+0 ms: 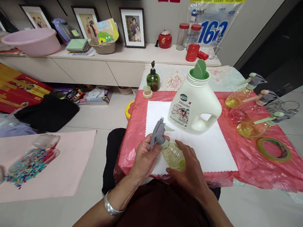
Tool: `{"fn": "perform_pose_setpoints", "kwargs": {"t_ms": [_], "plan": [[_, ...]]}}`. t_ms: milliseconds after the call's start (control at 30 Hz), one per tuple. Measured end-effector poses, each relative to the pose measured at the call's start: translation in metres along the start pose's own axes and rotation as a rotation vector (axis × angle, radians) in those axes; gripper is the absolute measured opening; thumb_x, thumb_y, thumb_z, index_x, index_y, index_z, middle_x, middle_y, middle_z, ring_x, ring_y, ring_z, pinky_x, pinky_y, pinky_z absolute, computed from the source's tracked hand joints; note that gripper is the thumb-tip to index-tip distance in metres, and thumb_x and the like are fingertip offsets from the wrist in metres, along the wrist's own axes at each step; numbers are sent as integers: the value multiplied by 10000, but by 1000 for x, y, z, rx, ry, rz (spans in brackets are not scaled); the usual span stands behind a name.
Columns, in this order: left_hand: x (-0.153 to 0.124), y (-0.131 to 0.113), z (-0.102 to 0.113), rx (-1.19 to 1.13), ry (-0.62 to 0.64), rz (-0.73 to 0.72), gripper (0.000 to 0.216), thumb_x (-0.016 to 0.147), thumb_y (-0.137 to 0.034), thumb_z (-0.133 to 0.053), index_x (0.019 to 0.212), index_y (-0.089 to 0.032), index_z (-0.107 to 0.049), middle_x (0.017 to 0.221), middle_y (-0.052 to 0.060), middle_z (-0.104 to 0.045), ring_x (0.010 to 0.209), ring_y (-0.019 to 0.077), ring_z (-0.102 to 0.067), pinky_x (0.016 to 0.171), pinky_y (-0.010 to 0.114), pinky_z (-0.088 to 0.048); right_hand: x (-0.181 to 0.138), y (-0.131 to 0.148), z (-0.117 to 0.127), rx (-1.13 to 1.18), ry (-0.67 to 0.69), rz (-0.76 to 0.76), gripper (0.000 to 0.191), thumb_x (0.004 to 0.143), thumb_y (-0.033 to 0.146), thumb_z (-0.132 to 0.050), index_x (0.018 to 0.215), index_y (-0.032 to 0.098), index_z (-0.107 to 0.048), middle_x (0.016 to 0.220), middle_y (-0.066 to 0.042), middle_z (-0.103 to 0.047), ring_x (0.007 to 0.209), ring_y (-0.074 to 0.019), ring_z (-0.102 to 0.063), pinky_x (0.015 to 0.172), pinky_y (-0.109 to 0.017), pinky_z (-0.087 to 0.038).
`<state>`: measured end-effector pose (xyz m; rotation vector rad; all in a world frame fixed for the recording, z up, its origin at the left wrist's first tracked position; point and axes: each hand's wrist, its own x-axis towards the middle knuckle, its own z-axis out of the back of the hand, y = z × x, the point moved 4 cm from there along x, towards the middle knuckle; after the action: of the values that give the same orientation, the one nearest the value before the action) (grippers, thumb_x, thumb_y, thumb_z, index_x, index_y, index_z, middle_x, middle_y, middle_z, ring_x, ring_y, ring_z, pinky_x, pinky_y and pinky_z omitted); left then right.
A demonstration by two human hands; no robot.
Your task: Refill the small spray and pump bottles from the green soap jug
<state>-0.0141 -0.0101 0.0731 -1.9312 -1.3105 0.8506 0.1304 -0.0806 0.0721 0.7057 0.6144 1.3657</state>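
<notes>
A small spray bottle with a grey trigger head and a pale yellowish body is tilted between my two hands, just above the near edge of the white mat. My left hand grips it at the grey trigger head and collar. Around the lower body of the bottle, my right hand is closed from the right side. Beyond them a large white detergent jug stands upright on the mat, with a green piece sticking up out of its uncapped mouth. A pale cap and a dark green pump bottle stand to its left.
Several spray bottles, one of them pink, lie tilted at the table's right, near a roll of tape. Red plastic sheeting covers the table under the white mat. A cabinet behind holds jars, frames and a pink basin.
</notes>
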Motion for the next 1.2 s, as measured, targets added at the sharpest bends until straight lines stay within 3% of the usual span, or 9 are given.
{"fn": "perform_pose_setpoints", "kwargs": {"t_ms": [167,367,600,867,1200], "plan": [[-5,1,-5,26,61,-25,424,740,-415,-848,1092,-223,-711,1092,73,-745,1067,244,-689,946,347,-507,2,0,-1,40,-12,-15,828,659,200,-724,1417,244,-393,1326,-91,-541,1225,-287,-489,1043,-508,-464],[0,7,6,69,-16,-34,418,658,-346,-910,1019,-242,-726,992,38,-761,916,217,-720,842,330,-552,-1,0,-3,50,15,-10,855,665,194,-738,1436,277,-379,1363,-58,-518,1252,-259,-462,1076,-478,-437],[-1,-2,-5,22,147,-35,373,778,-389,-819,1098,-242,-696,1080,68,-762,1105,273,-686,988,420,-501,-1,-2,-2,112,13,-57,846,652,201,-746,1420,267,-397,1339,-65,-538,1215,-264,-495,1033,-471,-460],[5,3,-4,-3,90,-8,413,634,-306,-928,985,-230,-723,940,14,-770,875,190,-723,834,303,-556,3,3,-3,144,50,-40,817,639,193,-754,1389,265,-439,1327,-61,-547,1218,-258,-503,1037,-457,-455],[13,-5,-7,33,44,-78,443,589,-313,-946,938,-205,-695,926,13,-755,928,165,-703,876,284,-528,7,-1,0,131,-10,-11,769,662,262,-783,1363,262,-466,1340,-69,-556,1170,-266,-539,991,-467,-475]]}}
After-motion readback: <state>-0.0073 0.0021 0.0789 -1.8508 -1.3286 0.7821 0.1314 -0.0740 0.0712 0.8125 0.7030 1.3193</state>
